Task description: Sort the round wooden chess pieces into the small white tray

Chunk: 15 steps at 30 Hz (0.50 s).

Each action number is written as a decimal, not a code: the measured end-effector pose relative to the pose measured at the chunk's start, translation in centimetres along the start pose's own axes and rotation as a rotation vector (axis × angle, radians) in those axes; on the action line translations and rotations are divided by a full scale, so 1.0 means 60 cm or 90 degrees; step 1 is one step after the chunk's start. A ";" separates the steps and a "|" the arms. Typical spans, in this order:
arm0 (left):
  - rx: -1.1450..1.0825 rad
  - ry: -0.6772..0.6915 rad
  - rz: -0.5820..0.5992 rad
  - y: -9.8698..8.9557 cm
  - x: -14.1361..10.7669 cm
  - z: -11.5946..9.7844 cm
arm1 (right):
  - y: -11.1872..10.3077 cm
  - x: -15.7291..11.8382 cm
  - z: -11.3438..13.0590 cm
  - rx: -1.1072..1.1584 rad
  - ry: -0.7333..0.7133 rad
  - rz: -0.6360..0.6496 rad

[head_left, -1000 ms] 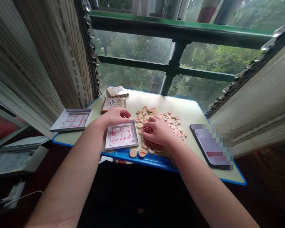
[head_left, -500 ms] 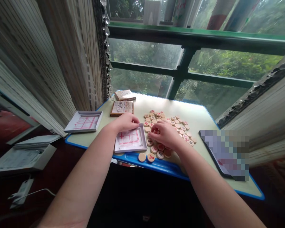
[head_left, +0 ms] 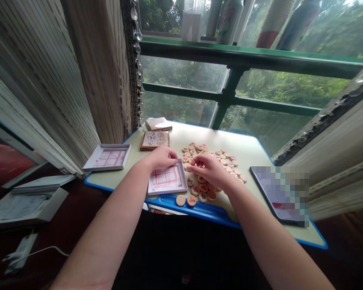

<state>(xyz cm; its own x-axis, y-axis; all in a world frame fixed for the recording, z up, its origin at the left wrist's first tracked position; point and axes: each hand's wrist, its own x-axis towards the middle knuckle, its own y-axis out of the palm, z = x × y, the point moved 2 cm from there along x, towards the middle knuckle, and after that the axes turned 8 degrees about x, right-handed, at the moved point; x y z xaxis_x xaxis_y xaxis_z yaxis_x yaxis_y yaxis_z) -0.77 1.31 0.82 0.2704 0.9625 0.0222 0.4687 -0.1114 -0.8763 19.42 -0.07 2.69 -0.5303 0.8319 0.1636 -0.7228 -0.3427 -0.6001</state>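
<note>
My left hand [head_left: 162,157] grips the far edge of a shallow white box half [head_left: 167,190], fingers curled over its rim. Red grid lines are printed on its inside. To its right, my right hand [head_left: 206,167] hovers over a spread of round wooden Chinese chess pieces [head_left: 203,187]. Thumb and index finger come together near the box's right side; whatever may be between them is hidden. The pieces carry red or black characters, and some show plain faces. A plain piece [head_left: 180,200] and a red-marked piece [head_left: 191,200] sit at the table's blue front edge.
Another white box half [head_left: 109,157] with red lines lies at the table's left edge. Two small decorated boxes [head_left: 155,139] are at the back left. A phone or tablet [head_left: 275,197], partly blurred, lies at the right. Curtains and a window surround the table.
The view has shifted slightly, showing more of the window ledge. Both hands stay almost in place, the left on the box half, the right among the pieces with its fingertips a little farther up.
</note>
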 end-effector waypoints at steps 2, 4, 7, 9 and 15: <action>-0.002 -0.007 -0.003 0.000 0.001 0.001 | 0.001 0.000 0.001 0.011 -0.021 -0.010; -0.004 -0.009 -0.007 -0.001 0.001 0.000 | 0.000 0.000 0.001 0.011 -0.029 -0.040; -0.013 -0.011 -0.006 -0.001 0.001 -0.001 | -0.001 0.001 0.001 0.024 -0.008 -0.086; -0.020 -0.018 -0.002 0.000 0.001 -0.001 | -0.001 0.005 0.003 0.022 0.006 -0.091; -0.019 -0.012 0.000 0.004 0.003 0.002 | 0.011 0.042 0.024 -0.135 -0.043 -0.050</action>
<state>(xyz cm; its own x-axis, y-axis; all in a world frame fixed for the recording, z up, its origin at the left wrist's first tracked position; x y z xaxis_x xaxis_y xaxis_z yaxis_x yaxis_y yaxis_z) -0.74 1.50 0.56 0.2543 0.9670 0.0120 0.4938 -0.1192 -0.8614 16.95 1.17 3.81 -0.5098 0.8188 0.2639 -0.6573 -0.1728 -0.7335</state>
